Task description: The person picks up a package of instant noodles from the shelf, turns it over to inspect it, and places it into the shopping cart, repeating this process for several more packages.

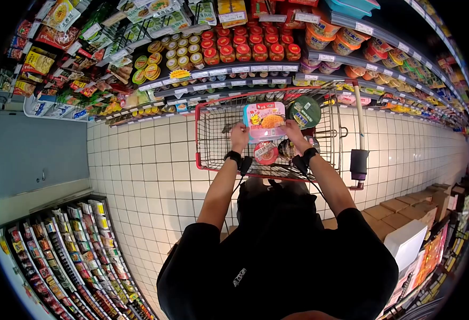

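Hands, left (239,136) and right (293,132), grip a pink rectangular plastic food box (265,120) above a red wire shopping cart (213,128).

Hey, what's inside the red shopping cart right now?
Inside the cart are a green-lidded round tub and a red-lidded tub. The left hand and right hand hold a pink package over it; whatever lies beneath the package is covered.

Box (265,120) over cart (213,154), between both hands, shelves (234,69) behind
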`<state>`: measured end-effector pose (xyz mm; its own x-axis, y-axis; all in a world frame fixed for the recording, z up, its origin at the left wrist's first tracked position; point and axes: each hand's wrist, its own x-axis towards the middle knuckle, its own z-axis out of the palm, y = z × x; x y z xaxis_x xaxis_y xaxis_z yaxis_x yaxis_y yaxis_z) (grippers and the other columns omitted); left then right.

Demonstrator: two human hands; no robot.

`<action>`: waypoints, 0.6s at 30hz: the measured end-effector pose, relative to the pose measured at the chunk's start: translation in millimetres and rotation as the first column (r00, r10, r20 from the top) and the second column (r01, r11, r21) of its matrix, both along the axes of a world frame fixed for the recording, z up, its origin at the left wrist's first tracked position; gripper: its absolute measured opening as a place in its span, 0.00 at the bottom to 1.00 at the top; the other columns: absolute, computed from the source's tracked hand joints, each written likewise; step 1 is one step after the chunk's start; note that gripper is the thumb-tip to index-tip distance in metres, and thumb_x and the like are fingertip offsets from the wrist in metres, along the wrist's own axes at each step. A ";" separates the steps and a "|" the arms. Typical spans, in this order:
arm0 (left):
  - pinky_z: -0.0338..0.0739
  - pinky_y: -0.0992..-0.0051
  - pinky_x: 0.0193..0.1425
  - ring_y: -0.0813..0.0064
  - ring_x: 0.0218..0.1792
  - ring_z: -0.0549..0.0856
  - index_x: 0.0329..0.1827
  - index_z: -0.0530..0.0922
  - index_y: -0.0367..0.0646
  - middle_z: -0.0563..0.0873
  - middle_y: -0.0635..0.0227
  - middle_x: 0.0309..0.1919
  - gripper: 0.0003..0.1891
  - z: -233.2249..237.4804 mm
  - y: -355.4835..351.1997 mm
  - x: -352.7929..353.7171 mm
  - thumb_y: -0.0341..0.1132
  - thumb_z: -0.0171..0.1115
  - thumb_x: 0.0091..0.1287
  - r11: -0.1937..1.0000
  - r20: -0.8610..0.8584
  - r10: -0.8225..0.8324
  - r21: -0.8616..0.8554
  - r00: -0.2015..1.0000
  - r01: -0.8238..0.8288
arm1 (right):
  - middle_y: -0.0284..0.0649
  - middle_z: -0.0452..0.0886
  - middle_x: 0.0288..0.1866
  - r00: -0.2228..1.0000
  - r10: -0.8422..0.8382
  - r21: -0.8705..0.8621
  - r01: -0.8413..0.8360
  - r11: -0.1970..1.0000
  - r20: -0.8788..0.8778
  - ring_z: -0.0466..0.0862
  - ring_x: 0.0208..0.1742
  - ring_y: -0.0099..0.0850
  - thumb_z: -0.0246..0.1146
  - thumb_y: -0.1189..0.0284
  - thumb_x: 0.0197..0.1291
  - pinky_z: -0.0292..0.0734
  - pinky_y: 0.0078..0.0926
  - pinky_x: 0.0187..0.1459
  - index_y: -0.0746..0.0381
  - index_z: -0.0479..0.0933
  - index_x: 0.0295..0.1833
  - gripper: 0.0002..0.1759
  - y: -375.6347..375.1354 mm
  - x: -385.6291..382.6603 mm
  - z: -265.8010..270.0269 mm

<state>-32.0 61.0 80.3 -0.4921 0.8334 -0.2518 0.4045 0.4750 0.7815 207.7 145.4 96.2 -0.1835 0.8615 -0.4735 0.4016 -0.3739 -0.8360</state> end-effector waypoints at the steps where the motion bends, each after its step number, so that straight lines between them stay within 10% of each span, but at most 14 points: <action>1: 0.80 0.60 0.48 0.54 0.42 0.86 0.40 0.81 0.37 0.87 0.54 0.39 0.12 1.5 1.9 -2.0 0.36 0.69 0.60 1.000 0.003 -0.006 -0.004 1.000 0.006 | 0.49 0.79 0.58 1.000 0.017 -0.038 -0.016 0.999 0.012 0.79 0.58 0.36 0.69 0.65 0.57 0.72 0.29 0.59 0.74 0.65 0.66 0.36 0.5 -3.3 5.9; 18: 0.78 0.59 0.53 0.48 0.49 0.84 0.50 0.75 0.33 0.84 0.45 0.46 0.21 -21.5 1.5 -12.7 0.38 0.66 0.59 0.993 0.078 -0.073 -0.092 0.994 0.080 | 0.53 0.82 0.54 0.999 -0.031 0.019 0.030 0.999 0.040 0.83 0.57 0.44 0.69 0.54 0.57 0.75 0.33 0.59 0.70 0.62 0.70 0.44 -10.0 -1.7 -53.8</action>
<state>-44.8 62.5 58.8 -0.4045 0.8387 -0.3646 0.3853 0.5178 0.7638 205.9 135.5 42.3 -0.1377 0.8750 -0.4642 0.4240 -0.3715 -0.8260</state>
